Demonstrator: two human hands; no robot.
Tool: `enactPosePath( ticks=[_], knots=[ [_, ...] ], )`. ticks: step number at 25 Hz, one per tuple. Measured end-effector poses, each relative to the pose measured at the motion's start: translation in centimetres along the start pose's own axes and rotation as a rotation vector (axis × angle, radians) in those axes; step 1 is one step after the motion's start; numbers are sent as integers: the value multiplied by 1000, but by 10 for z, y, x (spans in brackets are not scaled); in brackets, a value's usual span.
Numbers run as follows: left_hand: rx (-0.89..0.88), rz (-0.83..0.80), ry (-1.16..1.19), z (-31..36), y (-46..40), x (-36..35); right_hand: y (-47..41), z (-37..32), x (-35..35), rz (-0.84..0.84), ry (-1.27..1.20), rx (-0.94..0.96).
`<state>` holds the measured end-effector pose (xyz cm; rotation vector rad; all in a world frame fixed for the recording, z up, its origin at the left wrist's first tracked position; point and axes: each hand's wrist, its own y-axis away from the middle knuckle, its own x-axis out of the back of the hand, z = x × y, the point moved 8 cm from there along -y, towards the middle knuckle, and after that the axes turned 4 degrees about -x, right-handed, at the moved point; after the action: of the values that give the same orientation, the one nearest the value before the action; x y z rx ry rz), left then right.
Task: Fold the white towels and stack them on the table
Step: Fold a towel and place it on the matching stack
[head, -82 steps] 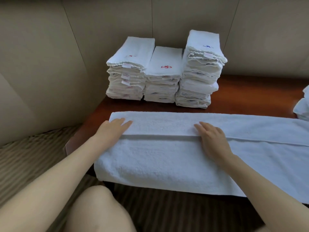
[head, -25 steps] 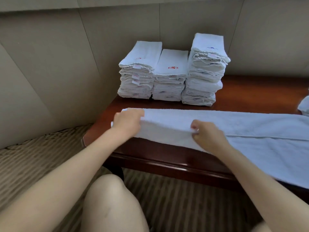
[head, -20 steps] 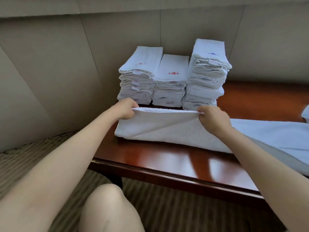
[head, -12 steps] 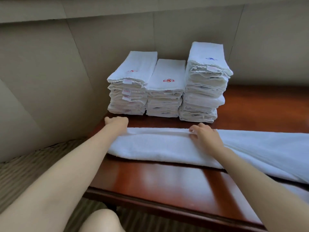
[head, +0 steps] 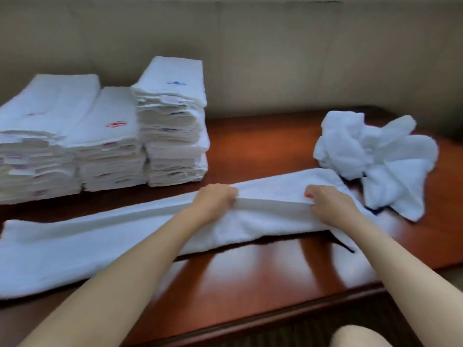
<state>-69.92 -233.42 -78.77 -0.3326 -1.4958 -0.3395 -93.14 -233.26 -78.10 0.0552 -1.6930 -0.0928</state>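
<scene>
- Between the two hands, the folded edge of the long white towel (head: 140,236) runs as a raised ridge; the left hand (head: 214,199) and the right hand (head: 330,204) both have their fingers curled over that edge, pinching it, with the right-hand end of the strip under them.
- To the left of the left hand, the rest of the towel lies flat along the table (head: 263,269), its far end spreading wider, which suggests the lengthwise fold is less tidy there.
- Beyond the left hand stand three stacks of folded towels (head: 140,136), side by side near the wall; the finished towel probably belongs on one of them.
- Just past the right hand, a crumpled heap of unfolded towels (head: 375,159) lies close to the strip's end, perhaps touching it.
- To do this step well, the person should keep both pinches level, so the edge comes over straight and the layers line up.
- The pull should stay even; an uneven tug is likely to skew the thick, soft cloth.
- The strip's end should be kept off the heap, or loose cloth may get caught in the fold.
- Smoothing with flat palms afterwards would help it sit square.
</scene>
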Motion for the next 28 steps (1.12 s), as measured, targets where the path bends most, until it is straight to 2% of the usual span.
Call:
enactPosePath(
  ticks=[2, 3, 5, 7, 9, 11, 13, 15, 17, 19, 21, 23, 26, 28],
  knots=[
    [4, -19, 170, -15, -13, 4, 2, 50, 16, 51, -14, -155],
    [-2, -46, 308, -20, -17, 5, 0, 63, 30, 138, -11, -202],
    [47, -70, 538, -29, -17, 6, -13, 65, 61, 371, -3, -216],
    [119, -50, 618, -36, -17, 2, -33, 56, 75, 458, 1, -193],
    [148, -30, 560, -37, -22, -5, -55, 47, 58, 328, 109, -202],
    [132, -46, 492, -36, -30, -7, -65, 50, 33, 199, 202, -287],
    [77, -37, 444, -37, -35, 1, -67, 54, 22, 223, 225, -347],
    [48, 61, 468, -45, -33, 9, -70, 49, 23, 291, 261, -342],
    [113, 138, 421, -58, -25, 4, -76, 48, 22, 294, 263, -362],
    [229, 175, 247, -63, -17, -7, -75, 51, 16, 252, 246, -414],
    [235, 122, 208, -65, -18, -10, -72, 44, 19, 315, 211, -426],
    [192, -25, 308, -72, -12, -4, -62, 10, 26, 443, 158, -305],
    [220, -201, 368, -112, 31, 7, -23, -97, 27, 573, -10, 114],
    [308, -274, 355, -150, 77, 6, 9, -183, 7, 438, -127, 386]
  ],
)
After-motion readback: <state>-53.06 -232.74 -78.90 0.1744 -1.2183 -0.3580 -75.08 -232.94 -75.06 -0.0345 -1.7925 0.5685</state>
